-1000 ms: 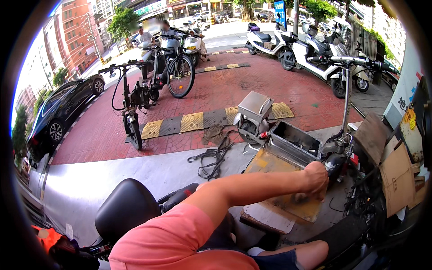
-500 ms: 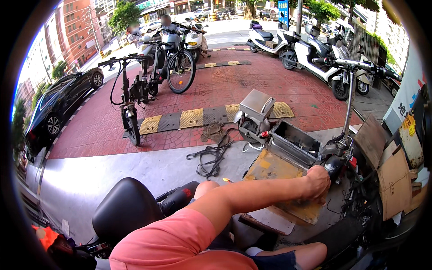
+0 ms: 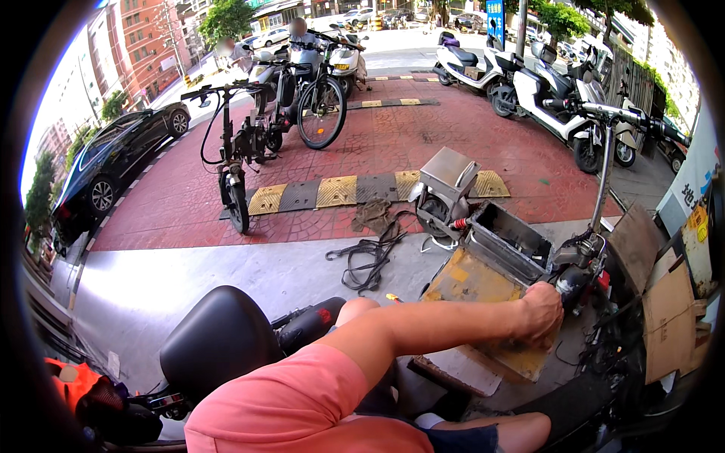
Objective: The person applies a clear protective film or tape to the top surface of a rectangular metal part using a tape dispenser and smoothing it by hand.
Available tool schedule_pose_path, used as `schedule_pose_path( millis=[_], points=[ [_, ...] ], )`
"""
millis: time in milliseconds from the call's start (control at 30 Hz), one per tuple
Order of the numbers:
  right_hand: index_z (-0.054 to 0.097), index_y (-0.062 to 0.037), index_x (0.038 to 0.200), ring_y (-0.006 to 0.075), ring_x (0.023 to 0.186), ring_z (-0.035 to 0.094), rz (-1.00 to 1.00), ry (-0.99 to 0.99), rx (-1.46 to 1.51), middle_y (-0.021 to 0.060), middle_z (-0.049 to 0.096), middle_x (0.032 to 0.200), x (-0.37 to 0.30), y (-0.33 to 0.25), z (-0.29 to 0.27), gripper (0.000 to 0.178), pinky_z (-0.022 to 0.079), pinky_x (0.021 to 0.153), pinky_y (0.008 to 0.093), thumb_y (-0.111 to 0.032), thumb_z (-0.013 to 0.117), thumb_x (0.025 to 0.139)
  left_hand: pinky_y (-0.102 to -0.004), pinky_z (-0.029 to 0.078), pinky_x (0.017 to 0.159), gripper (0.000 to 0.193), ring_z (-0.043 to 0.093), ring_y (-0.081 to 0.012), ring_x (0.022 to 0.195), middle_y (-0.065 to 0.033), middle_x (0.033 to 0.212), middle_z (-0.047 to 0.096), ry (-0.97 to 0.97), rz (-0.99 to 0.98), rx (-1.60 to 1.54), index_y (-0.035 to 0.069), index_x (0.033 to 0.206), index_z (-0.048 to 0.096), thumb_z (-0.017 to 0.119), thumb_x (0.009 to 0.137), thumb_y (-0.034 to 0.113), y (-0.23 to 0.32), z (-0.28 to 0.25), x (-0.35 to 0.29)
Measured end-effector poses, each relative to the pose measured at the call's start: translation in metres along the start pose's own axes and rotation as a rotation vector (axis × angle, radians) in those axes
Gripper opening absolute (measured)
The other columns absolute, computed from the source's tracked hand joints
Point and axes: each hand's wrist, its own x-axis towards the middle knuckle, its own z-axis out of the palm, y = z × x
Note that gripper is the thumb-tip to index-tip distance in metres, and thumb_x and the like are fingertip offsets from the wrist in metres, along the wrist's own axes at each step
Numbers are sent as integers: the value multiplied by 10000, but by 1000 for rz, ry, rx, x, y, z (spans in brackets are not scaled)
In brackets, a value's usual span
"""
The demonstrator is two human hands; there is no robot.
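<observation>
Red paving point(image 3: 393, 143) spreads ahead, scooters point(image 3: 540, 102) parked along its far side. Left hand point(image 3: 542, 313) curls before the stained board point(image 3: 472, 275), its grip hidden, can't tell; bin point(image 3: 500, 255) just beyond, cardboard point(image 3: 668, 325) right.

Tons of room over the pale grey floor point(image 3: 189, 264), but an open grey rectangular box point(image 3: 498, 253) sits past the left hand point(image 3: 542, 311), tangled black cables point(image 3: 604, 332) rightward.
</observation>
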Motion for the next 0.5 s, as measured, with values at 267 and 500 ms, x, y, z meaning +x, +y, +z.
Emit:
schedule_pose_path(
  millis=[267,500],
  points=[
    [652,-15,1167,405,980,727,-17,6,55,226,732,1100,-4,8,-2,520,571,877,549,-498,706,983,-438,595,713,646,776,-306,879,-139,921,780,-79,-1,-26,60,959,825,750,819,686,7,-18,-4],
    [669,-4,1145,406,987,725,-31,107,237,226,731,1104,-22,39,-18,520,570,884,548,-495,717,978,-428,582,739,685,762,-310,891,-147,945,760,-25,27,-4,56,981,795,738,838,724,-4,-11,-10]
  ],
)
